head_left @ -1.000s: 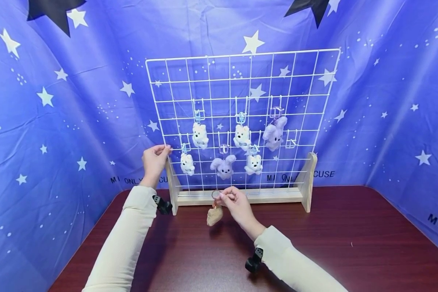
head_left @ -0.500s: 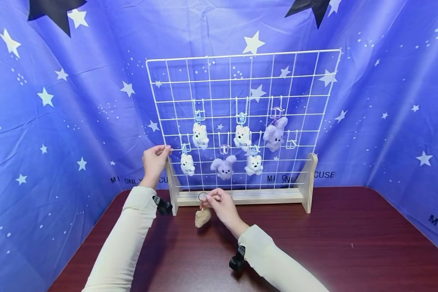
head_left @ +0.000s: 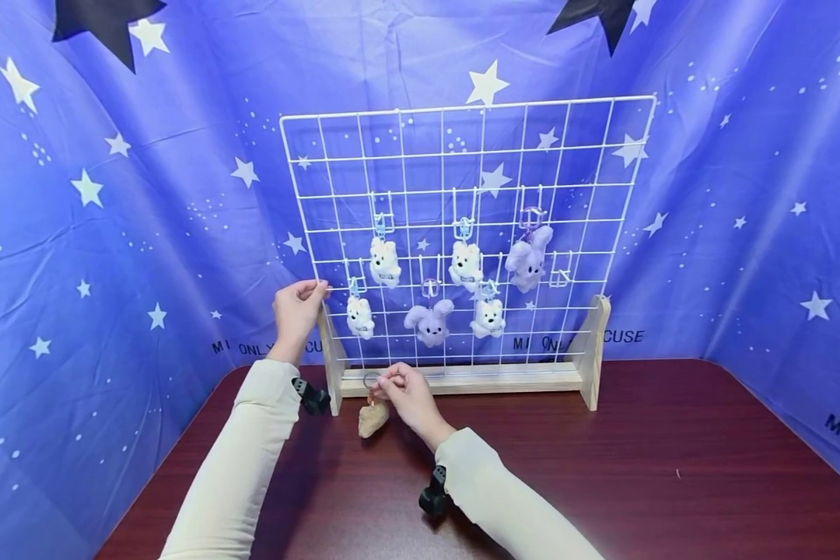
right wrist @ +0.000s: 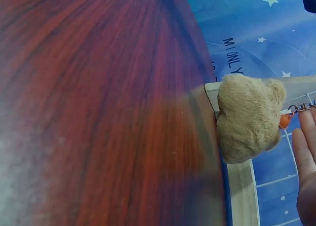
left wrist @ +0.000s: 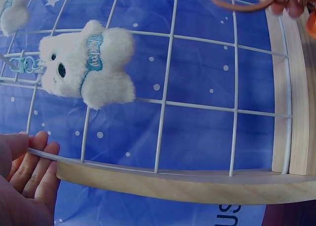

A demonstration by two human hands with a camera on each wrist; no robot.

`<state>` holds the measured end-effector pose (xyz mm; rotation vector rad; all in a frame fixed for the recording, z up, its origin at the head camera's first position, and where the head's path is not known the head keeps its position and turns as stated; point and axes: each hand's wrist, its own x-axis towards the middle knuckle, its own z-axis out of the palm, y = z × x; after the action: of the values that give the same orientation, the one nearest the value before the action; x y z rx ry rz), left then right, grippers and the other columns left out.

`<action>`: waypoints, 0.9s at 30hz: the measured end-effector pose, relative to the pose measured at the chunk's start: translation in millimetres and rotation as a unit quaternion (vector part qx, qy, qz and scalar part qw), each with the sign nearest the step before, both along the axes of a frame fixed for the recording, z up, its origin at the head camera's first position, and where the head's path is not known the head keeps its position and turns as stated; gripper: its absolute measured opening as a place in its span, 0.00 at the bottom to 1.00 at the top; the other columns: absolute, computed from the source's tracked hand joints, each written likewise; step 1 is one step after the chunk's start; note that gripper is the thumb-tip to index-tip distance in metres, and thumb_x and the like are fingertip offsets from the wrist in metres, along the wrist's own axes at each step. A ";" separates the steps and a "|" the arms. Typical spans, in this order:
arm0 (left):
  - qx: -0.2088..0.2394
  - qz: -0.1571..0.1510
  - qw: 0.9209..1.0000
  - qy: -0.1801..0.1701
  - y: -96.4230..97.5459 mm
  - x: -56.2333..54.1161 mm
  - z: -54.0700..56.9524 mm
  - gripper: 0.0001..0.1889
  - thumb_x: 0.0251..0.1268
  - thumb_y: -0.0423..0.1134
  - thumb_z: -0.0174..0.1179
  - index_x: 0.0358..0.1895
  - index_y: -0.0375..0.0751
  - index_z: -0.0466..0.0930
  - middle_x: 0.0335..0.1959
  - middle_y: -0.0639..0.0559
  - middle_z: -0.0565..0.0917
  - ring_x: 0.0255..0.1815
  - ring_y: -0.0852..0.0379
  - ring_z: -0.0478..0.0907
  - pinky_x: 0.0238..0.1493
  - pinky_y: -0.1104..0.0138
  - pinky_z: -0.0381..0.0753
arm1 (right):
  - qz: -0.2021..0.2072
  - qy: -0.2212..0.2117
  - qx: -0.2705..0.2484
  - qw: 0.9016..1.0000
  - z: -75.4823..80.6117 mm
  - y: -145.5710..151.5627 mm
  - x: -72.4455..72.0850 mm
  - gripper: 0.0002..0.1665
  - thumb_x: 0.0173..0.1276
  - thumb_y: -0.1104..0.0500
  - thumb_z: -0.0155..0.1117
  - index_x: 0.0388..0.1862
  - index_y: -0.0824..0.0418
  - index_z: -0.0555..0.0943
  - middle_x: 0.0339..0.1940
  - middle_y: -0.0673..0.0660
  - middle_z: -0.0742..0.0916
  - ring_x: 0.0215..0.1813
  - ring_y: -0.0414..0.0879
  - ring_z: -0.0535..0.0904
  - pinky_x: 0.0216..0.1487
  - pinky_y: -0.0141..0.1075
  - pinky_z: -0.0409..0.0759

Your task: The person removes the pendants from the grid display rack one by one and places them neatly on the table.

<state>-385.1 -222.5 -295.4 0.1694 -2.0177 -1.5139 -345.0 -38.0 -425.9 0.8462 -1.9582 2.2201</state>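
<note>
We see that the right hand (head_left: 409,395) has its fingers closed in a pinch on the metal ring (left wrist: 237,9) of a tan plush keychain (head_left: 373,420), near the left end of the wooden base bar (head_left: 497,381) and on its near side. The plush hangs below the ring with an orange bead (right wrist: 285,120) between them, and it seems to us free of the worktop (head_left: 602,482). The left hand (head_left: 297,311) grips the left edge of the white wire grid panel (head_left: 420,111) between thumb and fingers, just above the left wooden upright (head_left: 331,358). To do this step well, we judge that the pinch should be only on one side of the ring, so that its opening stays free, and that the soft body should hang down without twisting the link. The left hand should steady the panel lightly, without pulling, because a tilt could make the four white bear keychains (head_left: 466,264) and the two purple rabbit keychains (head_left: 430,323) swing on their hooks. We should also move the plush slowly, with a small gap from the base bar, since its fur could rub there.
</note>
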 end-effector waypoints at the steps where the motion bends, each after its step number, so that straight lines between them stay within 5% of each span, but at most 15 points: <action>1: 0.002 0.000 1.000 0.000 -0.1 0.0 -0.1 0.13 0.63 0.41 0.62 0.44 0.35 0.84 0.39 0.40 0.86 0.35 0.58 0.83 0.31 0.78 0.76 | 0.001 0.001 -0.001 1.000 0.1 -1.6 -0.4 0.07 0.68 0.73 0.53 0.37 0.81 0.70 0.36 0.80 0.82 0.41 0.70 0.80 0.44 0.42 0.81; 8: 0.002 0.000 1.000 0.008 0.3 0.6 -0.6 0.13 0.63 0.40 0.62 0.43 0.35 0.84 0.38 0.39 0.86 0.41 0.46 0.83 0.29 0.78 0.76 | 0.019 -0.002 -0.003 1.000 0.7 -10.8 -1.4 0.07 0.68 0.73 0.52 0.35 0.81 0.69 0.37 0.81 0.82 0.42 0.73 0.79 0.44 0.41 0.82; 17: 0.011 -0.005 1.000 0.016 0.4 -0.4 -1.4 0.12 0.62 0.40 0.62 0.43 0.34 0.84 0.37 0.40 0.86 0.39 0.49 0.83 0.29 0.78 0.77 | 0.039 -0.005 0.019 0.999 -1.2 -17.0 -1.9 0.08 0.68 0.72 0.52 0.36 0.81 0.69 0.37 0.80 0.82 0.42 0.70 0.80 0.44 0.40 0.81; 27: 0.010 -0.002 1.000 0.016 1.1 0.4 -1.2 0.12 0.63 0.39 0.62 0.43 0.33 0.84 0.38 0.38 0.86 0.40 0.46 0.83 0.28 0.78 0.76 | 0.039 -0.031 0.031 0.998 5.7 3.9 7.8 0.07 0.68 0.74 0.50 0.37 0.82 0.70 0.37 0.81 0.81 0.43 0.73 0.79 0.47 0.57 0.76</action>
<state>-384.7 -221.4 -296.5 0.1464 -1.9796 -1.5300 -337.2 -34.1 -420.2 0.8883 -2.0665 2.2647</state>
